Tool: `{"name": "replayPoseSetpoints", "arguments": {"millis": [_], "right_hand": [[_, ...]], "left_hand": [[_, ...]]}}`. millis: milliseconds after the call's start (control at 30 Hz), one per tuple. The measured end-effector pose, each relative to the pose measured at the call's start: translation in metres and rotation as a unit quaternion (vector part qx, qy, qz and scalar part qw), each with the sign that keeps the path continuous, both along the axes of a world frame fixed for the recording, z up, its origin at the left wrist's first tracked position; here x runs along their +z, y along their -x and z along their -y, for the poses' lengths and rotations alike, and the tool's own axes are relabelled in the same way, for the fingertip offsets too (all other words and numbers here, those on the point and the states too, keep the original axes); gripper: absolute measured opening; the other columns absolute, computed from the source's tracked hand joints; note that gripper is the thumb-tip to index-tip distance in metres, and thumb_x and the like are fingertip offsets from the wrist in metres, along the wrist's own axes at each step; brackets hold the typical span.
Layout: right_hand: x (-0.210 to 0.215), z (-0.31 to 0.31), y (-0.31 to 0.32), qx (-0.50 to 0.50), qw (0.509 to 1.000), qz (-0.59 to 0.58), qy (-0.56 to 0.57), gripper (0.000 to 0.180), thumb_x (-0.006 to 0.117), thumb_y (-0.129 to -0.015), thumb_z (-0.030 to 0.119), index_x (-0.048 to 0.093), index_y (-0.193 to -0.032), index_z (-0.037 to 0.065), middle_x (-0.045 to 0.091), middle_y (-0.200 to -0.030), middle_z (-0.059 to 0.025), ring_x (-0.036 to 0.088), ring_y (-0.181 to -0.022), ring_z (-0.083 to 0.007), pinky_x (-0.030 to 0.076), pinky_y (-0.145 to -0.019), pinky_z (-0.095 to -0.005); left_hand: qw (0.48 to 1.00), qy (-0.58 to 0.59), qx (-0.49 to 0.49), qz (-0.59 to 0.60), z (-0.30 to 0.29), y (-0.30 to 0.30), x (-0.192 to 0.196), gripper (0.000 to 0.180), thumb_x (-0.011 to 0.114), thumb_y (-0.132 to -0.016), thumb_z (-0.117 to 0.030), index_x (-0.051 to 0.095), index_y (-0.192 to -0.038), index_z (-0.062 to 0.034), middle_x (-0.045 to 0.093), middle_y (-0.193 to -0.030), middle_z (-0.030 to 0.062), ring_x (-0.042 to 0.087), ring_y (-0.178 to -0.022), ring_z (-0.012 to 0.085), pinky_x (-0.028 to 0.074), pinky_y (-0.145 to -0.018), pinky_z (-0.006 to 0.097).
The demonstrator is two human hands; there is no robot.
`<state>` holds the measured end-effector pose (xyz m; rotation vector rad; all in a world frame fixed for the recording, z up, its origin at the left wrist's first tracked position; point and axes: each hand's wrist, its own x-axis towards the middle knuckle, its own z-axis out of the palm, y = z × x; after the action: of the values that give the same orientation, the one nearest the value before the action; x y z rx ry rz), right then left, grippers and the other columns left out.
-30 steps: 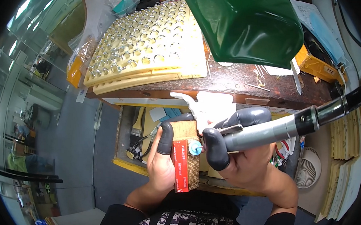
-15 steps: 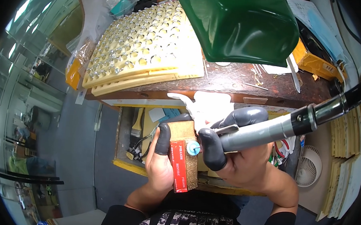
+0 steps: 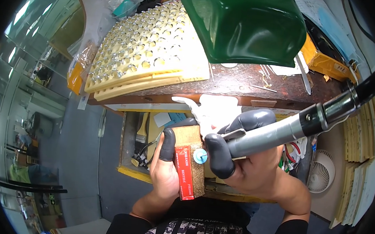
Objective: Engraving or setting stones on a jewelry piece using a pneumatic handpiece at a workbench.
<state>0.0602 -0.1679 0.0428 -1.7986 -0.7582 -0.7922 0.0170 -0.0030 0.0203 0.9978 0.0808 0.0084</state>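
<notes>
My left hand (image 3: pixel 166 172) is closed around a small rectangular block (image 3: pixel 190 136) with a brown top, red tape and a rough, grainy brown side. Black covers sit on its thumb and at least one finger. In my right hand (image 3: pixel 241 157) is a grey rotary handpiece (image 3: pixel 268 140) with black finger covers pressed round it. A small light-blue disc (image 3: pixel 200 156) at the handpiece's tip lies against the block's grainy side, touching it or very nearly so. A thin metal piece (image 3: pixel 235 134) sticks out between the right thumb and fingers; its kind is unclear.
An open drawer (image 3: pixel 136 173) below the hands holds a brush (image 3: pixel 143 127) and red-handled pliers (image 3: pixel 297 151). On the bench stand cream trays (image 3: pixel 155 73) of many rings and a green bin-like cover (image 3: pixel 250 30). A white fan (image 3: pixel 322 172) and stacked boards (image 3: pixel 356 189) are at right.
The whole view has shifted slightly. Both hands keep their grips, and the blue disc stays at nearly the same spot on the block's grainy side.
</notes>
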Motion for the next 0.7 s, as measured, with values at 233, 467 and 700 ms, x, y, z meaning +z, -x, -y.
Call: {"name": "replayPoseSetpoints", "arguments": {"millis": [233,467,700], "right_hand": [[-0.0007,-0.002,0.0,0.021,0.998,-0.04,-0.054,0.005,0.074,-0.081,0.004,0.07,-0.08,0.001,0.066,-0.07,-0.0072,0.063,-0.059,-0.0188,0.048,-0.054,-0.0313],[-0.0008,-0.0016,0.001,0.005,1.0,-0.022,-0.021,0.006,0.074,-0.081,0.005,0.07,-0.08,0.001,0.067,-0.07,-0.0065,0.064,-0.059,-0.0182,0.048,-0.054,-0.0314],[-0.002,-0.0029,0.0003,0.008,0.999,-0.023,-0.027,0.005,0.073,-0.082,0.004,0.07,-0.08,0.002,0.066,-0.069,-0.0066,0.064,-0.059,-0.0184,0.048,-0.054,-0.0308]], "left_hand": [[1.0,-0.001,0.005,0.011,0.0019,-0.0009,0.0008,0.045,0.033,-0.11,-0.03,0.05,-0.135,0.0032,0.062,-0.118,0.015,0.063,-0.104,0.021,0.049,-0.096,0.034],[1.0,0.012,0.006,0.0,0.0001,0.0006,-0.0004,0.046,0.032,-0.11,-0.031,0.05,-0.135,0.0035,0.063,-0.118,0.016,0.064,-0.105,0.0207,0.05,-0.096,0.034],[1.0,-0.016,-0.001,0.016,0.0001,0.0012,0.0004,0.046,0.032,-0.11,-0.031,0.049,-0.136,0.0031,0.063,-0.119,0.016,0.063,-0.107,0.0211,0.049,-0.097,0.034]]}}
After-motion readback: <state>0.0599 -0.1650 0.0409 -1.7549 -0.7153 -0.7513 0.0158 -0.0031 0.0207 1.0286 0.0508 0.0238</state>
